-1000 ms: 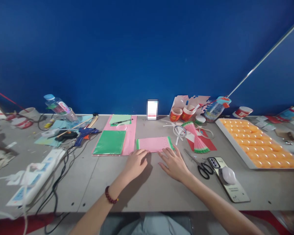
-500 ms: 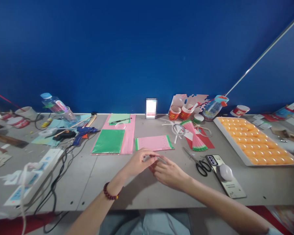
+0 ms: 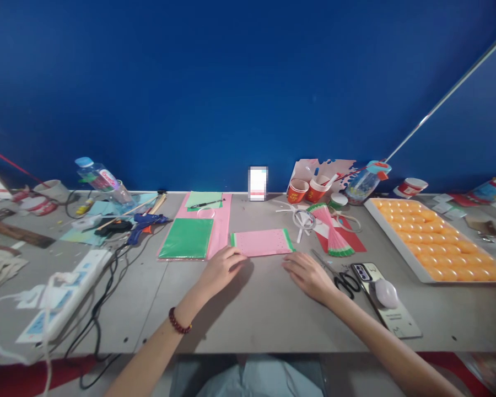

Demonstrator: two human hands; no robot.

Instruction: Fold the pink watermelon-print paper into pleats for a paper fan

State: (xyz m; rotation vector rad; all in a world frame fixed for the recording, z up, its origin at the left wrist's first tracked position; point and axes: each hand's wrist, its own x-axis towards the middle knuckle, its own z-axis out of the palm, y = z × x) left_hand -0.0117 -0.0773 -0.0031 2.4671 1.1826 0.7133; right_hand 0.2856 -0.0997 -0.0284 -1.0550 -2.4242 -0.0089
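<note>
A pink paper strip (image 3: 261,242) with green ends and small dark marks lies flat on the grey table. At its lower left corner is my left hand (image 3: 222,270), with loosely curved fingers and a beaded bracelet on the wrist; whether the fingertips touch the paper I cannot tell. My right hand (image 3: 310,275) rests just below the lower right corner, fingers stretched out, holding nothing visible. Close to that hand lie black-handled scissors (image 3: 346,284). A pleated pink and green paper fan (image 3: 333,231) sits beyond it on red paper.
Packed green paper (image 3: 186,238) lies left on pink sheets. A glue gun (image 3: 146,225), power strip (image 3: 66,298) and cables fill the left side. To the right are a phone (image 3: 397,314), a tray of orange balls (image 3: 417,274) and red paper cups (image 3: 297,191). A lit screen (image 3: 258,182) stands behind.
My hands were together with fingertips meeting in front of the pink strip. They have parted, the left moving to the strip's left corner, the right towards its right corner.
</note>
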